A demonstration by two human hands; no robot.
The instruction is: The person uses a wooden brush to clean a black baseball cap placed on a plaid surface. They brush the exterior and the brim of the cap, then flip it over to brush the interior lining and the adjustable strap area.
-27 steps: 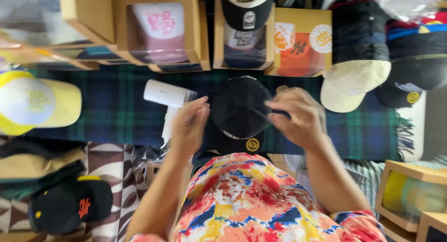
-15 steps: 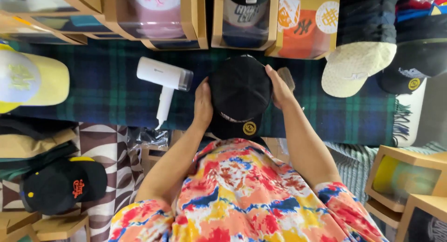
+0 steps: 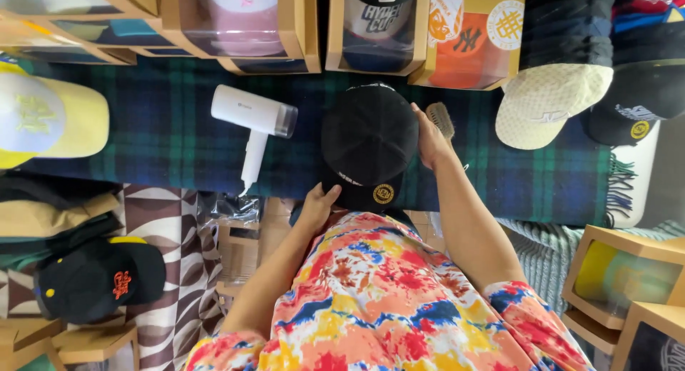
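A black cap (image 3: 367, 143) with a round gold sticker on its brim lies on the dark green plaid cloth (image 3: 164, 139). My left hand (image 3: 317, 205) grips the near edge of its brim. My right hand (image 3: 429, 139) presses against the cap's right side, fingers curved along the crown. A small brush (image 3: 441, 118) lies just beyond my right hand. A white hair dryer (image 3: 253, 125) rests on the cloth to the left of the cap.
Wooden display boxes (image 3: 300, 28) holding caps line the far edge. A cream cap (image 3: 549, 103) and a black cap (image 3: 631, 103) sit at right, a yellow-brimmed cap (image 3: 46, 118) at left, another black cap (image 3: 93, 278) lower left. More boxes (image 3: 621, 271) stand lower right.
My left hand slid from the cap's left side down to the brim's near edge. The right hand stayed on the right side; the view shifted slightly.
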